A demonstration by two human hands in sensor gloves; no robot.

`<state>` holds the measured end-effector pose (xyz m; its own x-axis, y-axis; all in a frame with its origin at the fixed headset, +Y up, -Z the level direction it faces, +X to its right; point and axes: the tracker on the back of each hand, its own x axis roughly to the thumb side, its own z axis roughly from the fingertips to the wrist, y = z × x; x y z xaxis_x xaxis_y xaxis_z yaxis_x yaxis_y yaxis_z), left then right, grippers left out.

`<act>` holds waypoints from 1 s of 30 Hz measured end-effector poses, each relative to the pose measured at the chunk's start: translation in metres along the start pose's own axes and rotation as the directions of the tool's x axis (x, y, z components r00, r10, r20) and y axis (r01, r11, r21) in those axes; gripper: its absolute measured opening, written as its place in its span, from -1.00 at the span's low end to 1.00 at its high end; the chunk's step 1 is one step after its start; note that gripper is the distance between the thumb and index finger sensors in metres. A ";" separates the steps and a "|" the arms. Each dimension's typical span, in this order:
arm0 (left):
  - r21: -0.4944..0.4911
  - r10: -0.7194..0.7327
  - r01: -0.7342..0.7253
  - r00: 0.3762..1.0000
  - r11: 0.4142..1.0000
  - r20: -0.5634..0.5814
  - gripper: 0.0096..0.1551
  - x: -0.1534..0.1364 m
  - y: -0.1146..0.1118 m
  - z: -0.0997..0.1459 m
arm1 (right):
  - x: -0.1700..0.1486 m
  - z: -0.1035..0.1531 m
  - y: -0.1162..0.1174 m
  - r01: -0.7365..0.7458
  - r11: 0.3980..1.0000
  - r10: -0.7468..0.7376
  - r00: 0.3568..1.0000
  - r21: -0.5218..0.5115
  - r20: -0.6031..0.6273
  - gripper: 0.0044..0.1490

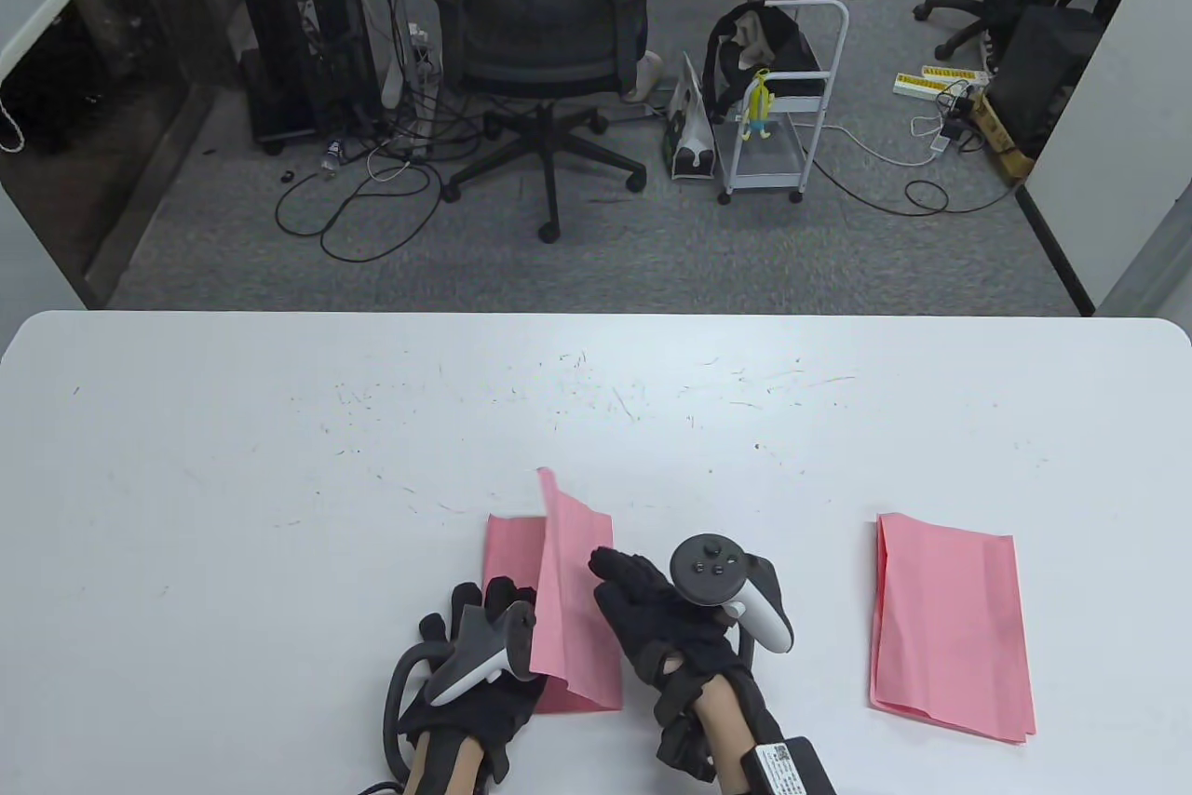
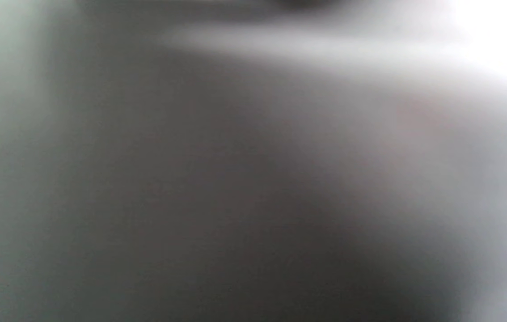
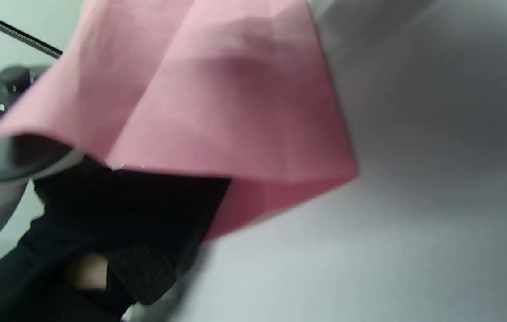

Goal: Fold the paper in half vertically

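Table view shows us the white surface [image 1: 279, 460] wide and bare on its left and far side. Near the front edge our left hand [image 1: 480, 674] rests at the lower left edge of the pink paper [image 1: 568, 590]; we cannot tell how far its fingers are curled or whether they pinch the sheet. The paper's left part lies flat, while a flap stands up from it, its top corner pointing away from us. Just right of the flap, our right hand [image 1: 652, 618] holds its fingers stretched against the raised sheet, gripping nothing that we can see. Further right, well apart, a second pink sheet [image 1: 950, 627] lies folded flat. The left wrist view is only grey blur. The right wrist view shows the paper [image 3: 235, 112] arched above the surface.
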<state>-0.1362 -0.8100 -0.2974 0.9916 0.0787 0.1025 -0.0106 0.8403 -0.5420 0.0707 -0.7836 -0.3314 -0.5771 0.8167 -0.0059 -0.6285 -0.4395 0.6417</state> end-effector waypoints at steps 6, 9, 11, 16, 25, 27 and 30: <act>-0.001 -0.001 0.001 1.000 1.000 -0.001 -0.10 0.000 0.000 0.000 | 0.007 -0.010 0.028 -0.453 0.891 0.445 0.879 -0.009 -0.169 -0.20; -0.001 -0.001 0.001 1.000 1.000 0.000 -0.10 0.000 0.000 0.000 | 0.005 -0.013 0.038 -0.603 0.797 0.595 0.775 0.033 -0.211 -0.18; -0.002 0.000 0.000 1.000 1.000 0.000 -0.10 0.000 0.000 0.000 | 0.005 -0.014 0.042 -0.680 0.731 0.673 0.705 0.058 -0.226 -0.17; -0.002 -0.001 0.001 1.000 1.000 0.000 -0.10 0.001 0.000 0.000 | 0.003 -0.014 0.046 -0.685 0.727 0.677 0.699 0.057 -0.231 -0.14; 0.020 0.000 0.000 1.000 1.000 -0.004 -0.11 -0.001 0.002 0.001 | 0.003 -0.014 0.048 -0.695 0.715 0.689 0.684 0.070 -0.239 -0.14; 0.041 0.002 -0.002 1.000 0.999 0.000 -0.12 -0.003 0.004 0.002 | 0.003 -0.013 0.048 -0.698 0.713 0.691 0.682 0.071 -0.239 -0.14; 0.097 0.051 -0.050 0.999 0.994 0.000 -0.14 -0.014 0.008 0.007 | 0.004 -0.013 0.048 -0.695 0.715 0.690 0.683 0.076 -0.239 -0.14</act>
<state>-0.1515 -0.8003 -0.2975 0.9898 0.1210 0.0746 -0.0732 0.8835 -0.4626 0.0315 -0.8064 -0.3110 -0.9526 0.1656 0.2553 -0.0087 -0.8533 0.5213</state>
